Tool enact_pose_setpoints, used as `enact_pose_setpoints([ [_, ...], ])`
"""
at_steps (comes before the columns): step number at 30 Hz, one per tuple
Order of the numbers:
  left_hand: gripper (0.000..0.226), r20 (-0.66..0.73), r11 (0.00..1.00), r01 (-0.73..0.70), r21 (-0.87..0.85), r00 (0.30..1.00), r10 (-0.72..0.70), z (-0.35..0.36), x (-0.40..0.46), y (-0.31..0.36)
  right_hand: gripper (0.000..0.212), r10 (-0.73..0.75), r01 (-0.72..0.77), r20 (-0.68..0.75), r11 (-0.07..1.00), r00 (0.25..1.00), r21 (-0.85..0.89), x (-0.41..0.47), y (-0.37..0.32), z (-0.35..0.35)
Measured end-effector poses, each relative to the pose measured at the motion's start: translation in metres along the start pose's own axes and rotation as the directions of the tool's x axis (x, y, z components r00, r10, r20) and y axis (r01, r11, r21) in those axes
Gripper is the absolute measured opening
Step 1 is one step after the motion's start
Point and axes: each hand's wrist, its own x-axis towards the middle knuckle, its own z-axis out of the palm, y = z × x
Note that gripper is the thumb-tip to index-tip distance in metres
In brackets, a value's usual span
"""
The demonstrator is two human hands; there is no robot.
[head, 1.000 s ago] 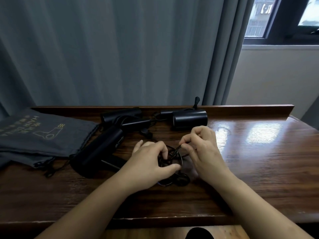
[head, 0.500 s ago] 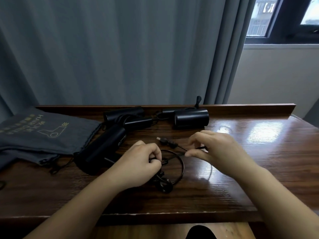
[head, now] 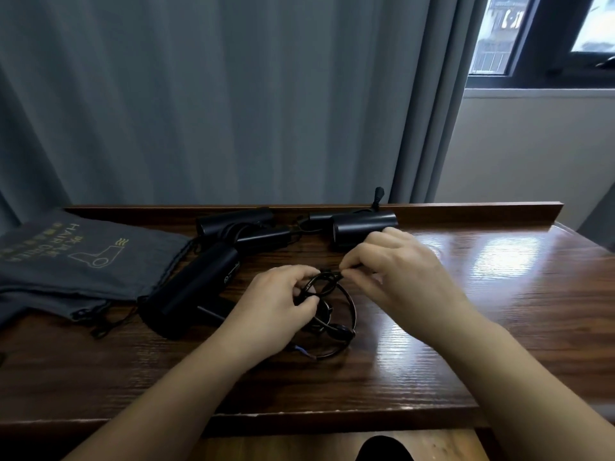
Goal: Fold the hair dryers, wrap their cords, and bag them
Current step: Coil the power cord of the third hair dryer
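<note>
Three black hair dryers lie on the wooden table (head: 466,344): a near one (head: 196,284) at centre left, one (head: 239,224) behind it, and one (head: 362,227) at the back centre. The near dryer's black cord (head: 336,314) is looped into a coil in front of me. My left hand (head: 276,304) grips the coil's left side. My right hand (head: 399,271) pinches the cord's end at the top of the coil. Grey drawstring bags (head: 80,261) printed with a dryer logo lie at the left.
A raised wooden lip (head: 482,211) runs along the table's back edge, with grey curtains (head: 233,94) behind it. A window (head: 539,38) is at the upper right. Bag drawstrings (head: 100,321) trail onto the table at the left. The table's right half gleams with reflected light.
My right hand moved back left from its outstretched pull, bringing the cord's end to the top of the coil. My left hand kept hold of the coil.
</note>
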Motion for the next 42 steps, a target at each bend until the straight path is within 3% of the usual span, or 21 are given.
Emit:
enact_pose_setpoints([
  [3, 0.033, -0.042, 0.999, -0.033, -0.007, 0.999, 0.032, -0.001, 0.0, 0.005, 0.018, -0.097, 0.101, 0.055, 0.992, 0.994, -0.072, 0.005, -0.01, 0.007],
  [5, 0.028, -0.057, 0.997, -0.047, -0.06, 0.997, 0.044, -0.002, 0.002, 0.007, 0.013, -0.067, 0.072, 0.092, 0.996, 0.993, -0.047, 0.006, -0.015, 0.013],
  [7, 0.026, -0.039, 0.993, -0.053, -0.102, 0.998, 0.049, -0.001, 0.002, 0.01, 0.005, 0.045, -0.054, 0.12, 0.996, 0.992, 0.077, 0.006, -0.02, 0.016],
  [9, 0.023, -0.022, 0.985, -0.055, -0.166, 0.998, 0.052, -0.001, 0.001, 0.011, 0.014, 0.157, -0.192, 0.146, 0.943, 0.977, 0.271, 0.003, -0.02, 0.018],
  [11, 0.02, -0.042, 0.978, -0.063, -0.199, 0.998, 0.056, -0.003, 0.001, 0.008, 0.024, 0.236, -0.288, 0.169, 0.843, 0.957, 0.453, -0.001, -0.016, 0.019],
  [13, 0.018, -0.069, 0.969, -0.061, -0.241, 0.997, 0.045, -0.009, 0.002, 0.006, 0.042, 0.287, -0.401, 0.28, 0.664, 0.916, 0.631, -0.006, -0.003, 0.021],
  [15, 0.016, -0.07, 0.945, -0.07, -0.318, 0.996, 0.051, -0.015, 0.002, 0.004, 0.056, 0.233, -0.497, 0.455, 0.589, 0.859, 0.637, -0.015, 0.012, 0.028],
  [17, 0.016, -0.078, 0.933, -0.084, -0.349, 0.995, 0.061, -0.021, 0.002, 0.003, 0.041, 0.196, -0.515, 0.55, 0.686, 0.812, 0.515, -0.025, 0.023, 0.037],
  [18, 0.016, -0.086, 0.931, -0.089, -0.354, 0.994, 0.063, -0.023, 0.002, 0.003, 0.026, 0.219, -0.508, 0.54, 0.719, 0.813, 0.474, -0.03, 0.028, 0.043],
  [20, 0.017, -0.099, 0.931, -0.088, -0.355, 0.994, 0.056, -0.026, 0.001, 0.002, 0.01, 0.312, -0.538, 0.462, 0.668, 0.83, 0.515, -0.034, 0.033, 0.049],
  [21, 0.017, -0.105, 0.935, -0.079, -0.346, 0.994, 0.045, -0.027, 0.001, 0.002, 0.017, 0.37, -0.567, 0.432, 0.595, 0.823, 0.57, -0.033, 0.032, 0.048],
  [23, 0.016, -0.127, 0.953, -0.041, -0.3, 0.992, 0.003, -0.028, 0.001, 0.0, 0.027, 0.49, -0.566, 0.374, 0.336, 0.788, 0.753, -0.031, 0.031, 0.043],
  [24, 0.016, -0.145, 0.963, -0.018, -0.269, 0.989, -0.022, -0.028, 0.002, -0.002, 0.025, 0.542, -0.509, 0.313, 0.26, 0.78, 0.821, -0.029, 0.031, 0.039],
  [25, 0.016, -0.162, 0.972, 0.006, -0.235, 0.986, -0.046, -0.027, 0.002, -0.003, 0.021, 0.585, -0.439, 0.222, 0.259, 0.78, 0.86, -0.027, 0.032, 0.035],
  [29, 0.014, -0.207, 0.995, 0.068, -0.078, 0.975, -0.083, -0.025, 0.002, -0.004, 0.018, 0.635, -0.278, 0.036, 0.285, 0.772, 0.917, -0.017, 0.024, 0.019],
  [31, 0.014, -0.247, 0.998, 0.066, 0.011, 0.967, -0.062, -0.023, 0.002, -0.002, 0.016, 0.603, -0.289, -0.052, 0.454, 0.796, 0.843, -0.01, 0.019, 0.009],
  [34, 0.018, -0.307, 0.99, 0.067, 0.124, 0.951, -0.025, -0.023, 0.003, 0.0, 0.009, 0.434, -0.286, -0.159, 0.785, 0.887, 0.549, -0.002, 0.02, -0.001],
  [36, 0.027, -0.33, 0.984, 0.08, 0.16, 0.944, -0.023, -0.023, 0.004, -0.003, 0.008, 0.321, -0.25, -0.175, 0.908, 0.931, 0.337, 0.003, 0.019, -0.006],
  [39, 0.037, -0.336, 0.984, 0.097, 0.149, 0.941, -0.042, -0.024, 0.006, -0.006, 0.012, 0.181, -0.164, -0.167, 0.98, 0.969, 0.112, 0.008, 0.015, -0.01],
  [42, 0.032, -0.351, 0.984, 0.119, 0.131, 0.934, -0.066, -0.026, 0.006, -0.007, 0.019, 0.077, -0.086, -0.141, 0.995, 0.987, -0.056, 0.009, 0.015, -0.012],
])
